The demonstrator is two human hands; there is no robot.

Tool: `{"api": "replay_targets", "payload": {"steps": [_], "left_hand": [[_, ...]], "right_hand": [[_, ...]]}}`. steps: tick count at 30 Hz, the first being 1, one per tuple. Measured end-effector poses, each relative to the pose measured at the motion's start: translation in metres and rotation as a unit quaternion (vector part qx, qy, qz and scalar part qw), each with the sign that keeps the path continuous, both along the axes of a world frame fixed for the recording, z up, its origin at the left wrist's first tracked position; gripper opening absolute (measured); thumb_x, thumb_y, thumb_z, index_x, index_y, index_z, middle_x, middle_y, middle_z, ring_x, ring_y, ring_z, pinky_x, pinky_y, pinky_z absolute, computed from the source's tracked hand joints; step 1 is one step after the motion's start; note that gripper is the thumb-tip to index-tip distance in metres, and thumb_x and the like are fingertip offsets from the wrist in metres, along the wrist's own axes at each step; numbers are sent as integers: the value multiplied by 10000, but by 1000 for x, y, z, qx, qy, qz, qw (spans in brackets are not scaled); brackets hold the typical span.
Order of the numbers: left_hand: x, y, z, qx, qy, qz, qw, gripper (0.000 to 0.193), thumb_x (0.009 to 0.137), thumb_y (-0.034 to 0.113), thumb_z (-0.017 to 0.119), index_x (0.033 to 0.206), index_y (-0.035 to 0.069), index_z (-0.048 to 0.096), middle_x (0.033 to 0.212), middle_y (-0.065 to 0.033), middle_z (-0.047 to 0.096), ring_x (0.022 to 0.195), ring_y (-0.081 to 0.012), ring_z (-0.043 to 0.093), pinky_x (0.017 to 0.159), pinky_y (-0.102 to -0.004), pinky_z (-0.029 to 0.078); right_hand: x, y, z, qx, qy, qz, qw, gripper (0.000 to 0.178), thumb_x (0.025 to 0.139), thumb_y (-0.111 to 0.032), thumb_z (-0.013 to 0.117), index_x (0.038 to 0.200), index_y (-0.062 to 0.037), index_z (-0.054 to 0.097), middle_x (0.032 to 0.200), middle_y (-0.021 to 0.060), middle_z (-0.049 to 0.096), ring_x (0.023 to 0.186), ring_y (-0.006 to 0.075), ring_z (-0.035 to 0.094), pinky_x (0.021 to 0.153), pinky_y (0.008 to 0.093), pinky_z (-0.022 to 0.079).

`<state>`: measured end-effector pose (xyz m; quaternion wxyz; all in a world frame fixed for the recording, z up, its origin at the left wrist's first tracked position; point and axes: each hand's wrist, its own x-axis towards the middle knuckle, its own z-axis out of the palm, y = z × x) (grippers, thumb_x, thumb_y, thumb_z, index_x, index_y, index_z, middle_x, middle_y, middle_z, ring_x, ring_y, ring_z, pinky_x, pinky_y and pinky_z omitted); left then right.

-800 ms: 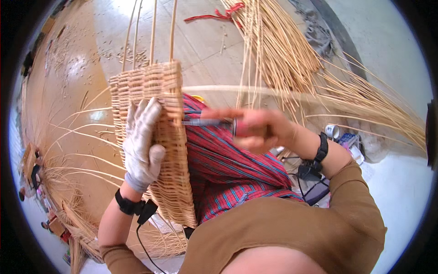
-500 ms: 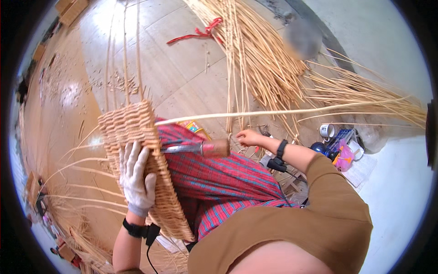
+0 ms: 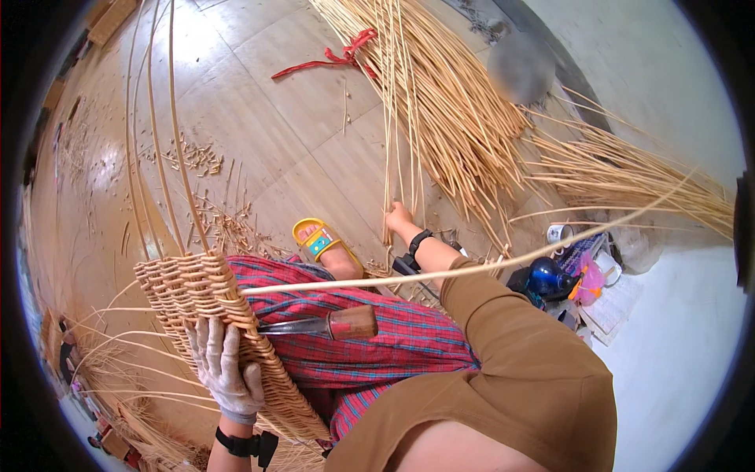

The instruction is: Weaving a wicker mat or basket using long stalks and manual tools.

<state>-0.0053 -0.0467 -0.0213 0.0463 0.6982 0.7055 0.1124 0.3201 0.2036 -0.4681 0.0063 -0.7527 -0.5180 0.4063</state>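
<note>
A woven wicker panel [image 3: 283, 389] leans across my lap, with long stakes rising from its far end and loose ends sticking out on its left. My left hand [image 3: 224, 366], in a pale worn glove, holds it, fingers along its face and thumb over its edge. A tool with a wooden handle [image 3: 354, 322] and metal blade has its tip at the weave; the tip is hidden. One long pale rod [image 3: 472, 269] runs from the panel far to the right. My bare right hand [image 3: 399, 214] reaches forward, fingers closed on a thin rod [image 3: 387, 165] beside the bundle.
A bundle of rods [image 3: 448, 118], tied with red ribbon [image 3: 346, 57], lies ahead; more rods [image 3: 629, 169] fan out right. A dark blue round object [image 3: 548, 277], a white mug [image 3: 559, 234] and a pink bag [image 3: 588, 283] stand right. Cut scraps [image 3: 224, 220] litter the floor near my yellow sandal [image 3: 316, 237].
My right hand has stretched forward and left to the rods. The panel and my left hand have shifted down and left in view, and the yellow sandal shows more.
</note>
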Motion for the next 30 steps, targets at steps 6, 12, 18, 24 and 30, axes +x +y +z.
{"api": "replay_targets", "payload": {"steps": [6,12,18,24,30], "left_hand": [[-1,0,-1,-14,2,7,1000,564,1052,461,422,1417,58,573,1531,-189,503,1495,-423,375,1241,-654,211],[-2,1,1,-17,0,-7,1000,554,1047,444,438,1417,55,573,1531,-192,502,1494,-427,373,1242,-648,214],[0,5,2,-7,-5,-17,1000,531,1027,415,486,1408,59,587,1525,-197,505,1488,-433,375,1244,-646,205],[0,8,1,21,-16,-22,999,499,967,338,597,1394,80,609,1509,-189,528,1461,-432,417,1252,-620,218],[8,16,13,45,-26,-19,998,499,948,341,621,1373,81,632,1476,-191,562,1430,-433,458,1247,-611,244]], "right_hand": [[-7,16,-19,-40,44,-45,997,299,893,-195,706,1152,-48,696,1068,163,746,1022,311,706,884,425,544],[-7,9,-14,-29,145,-51,988,217,926,-163,650,1111,-52,629,923,135,719,805,259,712,700,405,573],[3,-13,40,5,265,-176,948,386,1083,-212,517,1445,-144,400,860,102,665,609,166,642,523,324,541],[9,-15,90,219,160,-36,962,463,998,-215,607,1436,-180,460,988,210,722,798,359,723,737,489,553],[16,0,102,153,107,-6,982,368,917,-177,628,1273,-136,548,1041,232,713,935,390,712,784,498,542]]}}
